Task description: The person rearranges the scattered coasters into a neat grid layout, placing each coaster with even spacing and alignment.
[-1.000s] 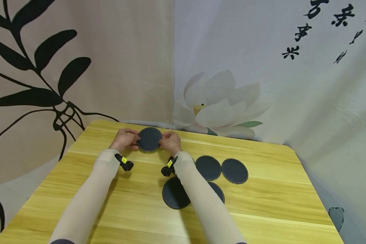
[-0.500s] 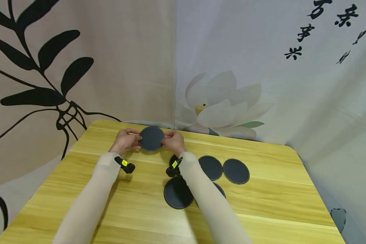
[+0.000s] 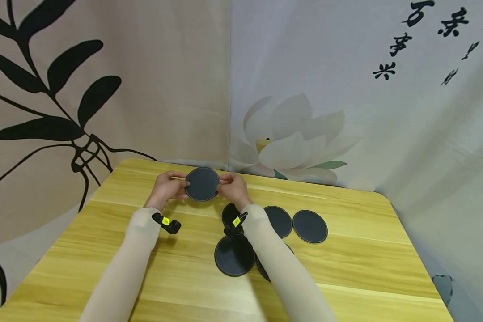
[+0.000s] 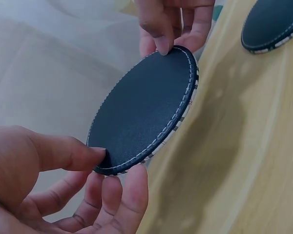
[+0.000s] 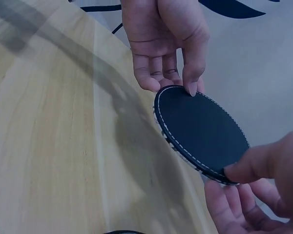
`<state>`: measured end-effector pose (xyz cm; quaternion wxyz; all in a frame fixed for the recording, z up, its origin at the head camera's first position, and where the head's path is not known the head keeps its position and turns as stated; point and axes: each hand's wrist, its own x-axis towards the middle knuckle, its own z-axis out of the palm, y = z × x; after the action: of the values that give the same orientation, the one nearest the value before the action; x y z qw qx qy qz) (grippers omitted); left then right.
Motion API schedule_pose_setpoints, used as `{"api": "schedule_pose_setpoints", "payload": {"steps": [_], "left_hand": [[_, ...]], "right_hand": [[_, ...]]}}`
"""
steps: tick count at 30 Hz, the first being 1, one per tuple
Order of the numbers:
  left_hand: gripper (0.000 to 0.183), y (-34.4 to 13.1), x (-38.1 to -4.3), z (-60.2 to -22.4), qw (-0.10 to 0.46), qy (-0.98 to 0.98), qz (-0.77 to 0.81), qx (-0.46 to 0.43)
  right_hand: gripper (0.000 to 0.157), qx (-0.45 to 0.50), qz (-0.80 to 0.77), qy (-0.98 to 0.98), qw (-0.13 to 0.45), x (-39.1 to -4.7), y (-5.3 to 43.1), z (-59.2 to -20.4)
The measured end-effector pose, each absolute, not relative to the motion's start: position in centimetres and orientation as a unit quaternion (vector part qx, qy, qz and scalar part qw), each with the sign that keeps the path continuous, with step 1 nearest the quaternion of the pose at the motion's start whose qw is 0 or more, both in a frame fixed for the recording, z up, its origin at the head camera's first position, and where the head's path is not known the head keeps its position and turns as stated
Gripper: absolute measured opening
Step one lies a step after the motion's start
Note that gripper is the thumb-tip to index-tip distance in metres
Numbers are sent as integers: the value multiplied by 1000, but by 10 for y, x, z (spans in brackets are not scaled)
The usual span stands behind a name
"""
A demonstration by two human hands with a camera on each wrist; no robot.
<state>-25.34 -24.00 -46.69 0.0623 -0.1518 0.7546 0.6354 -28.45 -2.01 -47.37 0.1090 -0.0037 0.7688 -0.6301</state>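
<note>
A round black coaster (image 3: 202,184) with pale stitching round its rim is held off the table near the back edge. My left hand (image 3: 167,190) pinches its left side, thumb on the dark face and fingers beneath. On the opposite side my right hand (image 3: 234,190) grips it the same way. In the left wrist view the coaster (image 4: 141,112) is tilted, and a light patterned underside edge shows. The right wrist view shows the coaster (image 5: 200,126) above its shadow, between both hands.
More black coasters lie on the wooden table (image 3: 177,277): one (image 3: 235,255) in the middle, two touching at right (image 3: 310,226), others partly covered by my right wrist and forearm. A printed curtain (image 3: 177,89) hangs behind the table. Each wrist wears a small black camera.
Both hands and the coaster have shifted slightly to the right. My right forearm has moved right too, showing more of the coaster under its wrist. The grip on the coaster stays.
</note>
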Motion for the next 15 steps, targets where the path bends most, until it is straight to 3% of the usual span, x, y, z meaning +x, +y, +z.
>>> {"api": "schedule_pose_setpoints", "payload": {"steps": [15], "left_hand": [[39,-219,-236,-459,50,748,645,-148]], "right_hand": [[35,-17,-636,764,107,-267,2,-473]]}}
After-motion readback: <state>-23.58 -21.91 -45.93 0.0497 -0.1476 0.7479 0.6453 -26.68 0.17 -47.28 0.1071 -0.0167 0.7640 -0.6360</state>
